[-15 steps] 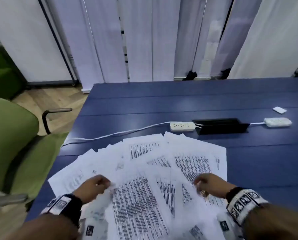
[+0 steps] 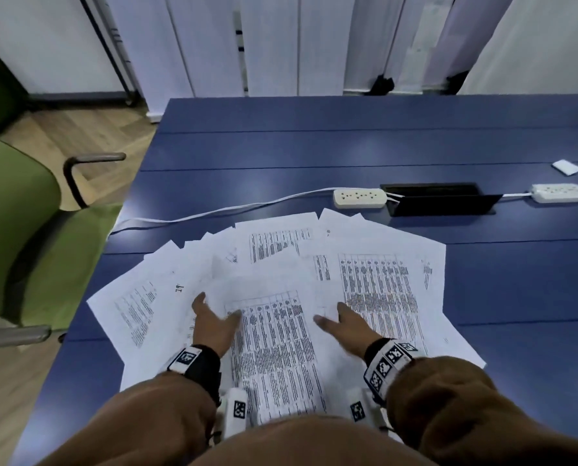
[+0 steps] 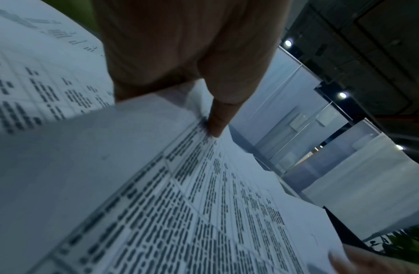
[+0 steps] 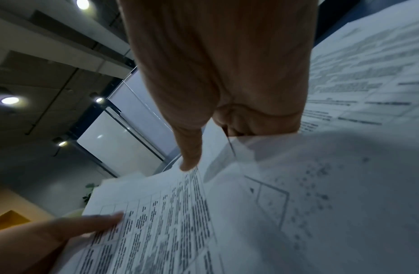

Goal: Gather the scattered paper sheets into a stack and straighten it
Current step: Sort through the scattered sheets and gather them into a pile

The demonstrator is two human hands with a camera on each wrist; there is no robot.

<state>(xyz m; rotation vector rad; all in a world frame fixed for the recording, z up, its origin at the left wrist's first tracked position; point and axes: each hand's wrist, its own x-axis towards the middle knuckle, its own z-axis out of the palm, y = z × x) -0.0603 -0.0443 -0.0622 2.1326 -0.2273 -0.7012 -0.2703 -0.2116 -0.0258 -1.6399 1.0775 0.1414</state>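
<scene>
The printed white paper sheets [image 2: 280,280] lie spread like a fan on the near part of the dark blue table [image 2: 348,146], overlapping each other, with the corners pointing from about 9 o'clock round to 2 o'clock. No stack exists yet, so I judge the gathering is only at its beginning.

The left hand [image 2: 213,326] rests on the sheets at about 7 o'clock of the fan, and the right hand [image 2: 346,326] at about 5 o'clock. One sheet with a dense printed table [image 2: 274,358] lies between the two hands. Both hands are flat and released, fingers stretched forward and thumbs pointing inward to each other; they grasp nothing. In the left wrist view, the left thumb [image 3: 215,126] touches the paper with its tip, while the other fingertips go under the edge of a raised sheet. In the right wrist view the right thumb [image 4: 189,157] touches the paper also, and the fingers seem to slide below a lifted corner. I think the hands are placed so, one on each side, because flat palms can push the loose sheets inward together without creasing them.

Beyond the fan, at 12 to 1 o'clock, lie a cream power strip with a white cable [image 2: 359,198] and a black cable box [image 2: 439,200], well apart from the hands. A green chair [image 2: 18,213] stands at 9 o'clock beside the table.
</scene>
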